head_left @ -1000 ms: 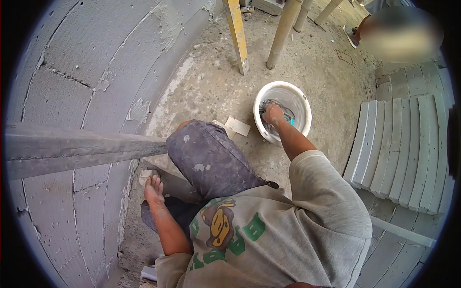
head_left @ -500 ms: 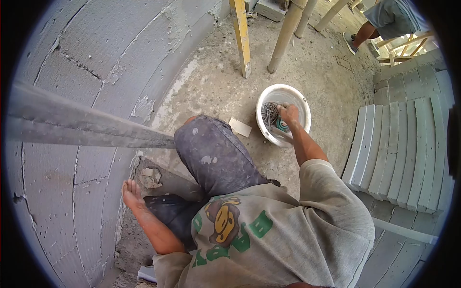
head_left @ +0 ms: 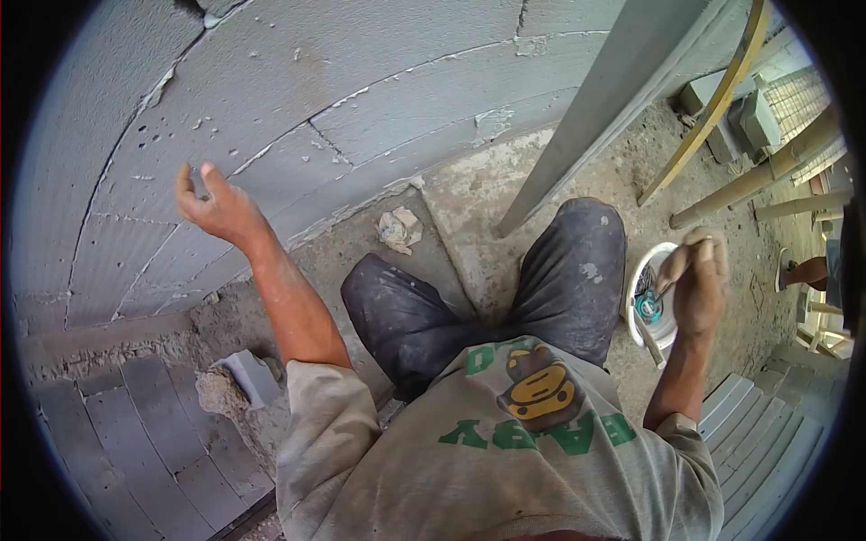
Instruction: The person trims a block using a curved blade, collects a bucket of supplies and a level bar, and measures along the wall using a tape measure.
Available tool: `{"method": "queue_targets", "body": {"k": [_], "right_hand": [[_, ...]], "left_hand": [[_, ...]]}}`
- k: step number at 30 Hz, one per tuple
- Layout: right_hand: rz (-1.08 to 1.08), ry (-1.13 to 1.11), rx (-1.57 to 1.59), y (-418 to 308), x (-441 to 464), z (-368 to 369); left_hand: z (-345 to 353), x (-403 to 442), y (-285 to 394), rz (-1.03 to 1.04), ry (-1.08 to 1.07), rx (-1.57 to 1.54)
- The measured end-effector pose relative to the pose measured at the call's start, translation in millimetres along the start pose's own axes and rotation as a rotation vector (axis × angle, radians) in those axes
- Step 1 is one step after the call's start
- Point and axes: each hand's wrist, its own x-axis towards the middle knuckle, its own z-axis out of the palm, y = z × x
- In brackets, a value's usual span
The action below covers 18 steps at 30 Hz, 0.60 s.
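Note:
My left hand (head_left: 219, 209) is raised at the left beside the grey block wall (head_left: 298, 99), its fingers curved and apart, with nothing visible in it. My right hand (head_left: 703, 284) is above the right side of a white bucket (head_left: 635, 279), its fingers pressed together; what they hold is too small to make out. Inside the bucket lie a teal item (head_left: 648, 308) and dark, thin pieces, partly hidden. A tool handle (head_left: 651, 344) leans over the bucket's near rim.
A grey upright beam (head_left: 586, 126) stands beyond my knees, with a yellow bar (head_left: 708, 113) and round poles (head_left: 767, 176) to its right. Mortar lumps (head_left: 399, 230) lie by the wall. Stacked panels (head_left: 758, 424) stand at lower right. Another person's leg (head_left: 806, 270) shows at far right.
The view has swung left, towards the wall. My right hand has come up out of the bucket with its fingers together. My left hand has risen from low by the wall's foot.

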Motion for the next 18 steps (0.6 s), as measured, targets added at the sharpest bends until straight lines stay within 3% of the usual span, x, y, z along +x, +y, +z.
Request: {"method": "queue_targets", "body": {"k": [1,3,6,11,18], "right_hand": [[0.074,-0.153,0.077,-3.0,-5.0,34.4],[0.283,-0.376,-0.077,25.5,-4.1,87.4],[0.63,-0.482,-0.178,103.9,7.6,157.9],[0.811,-0.43,-0.245,211.7,38.6,230.9],[0.932,-0.234,-0.27,339.6,84.3,275.4]], "left_hand": [[-0.9,13.4,8.7,0.074,0.056,0.044],[4.2,48.3,9.6,0.287,0.152,0.098],[13.1,88.4,26.7,0.372,0.233,0.134],[41.8,119.7,-8.9,0.552,0.371,0.329],[37.0,121.5,-33.9,0.803,0.418,0.296]]}}
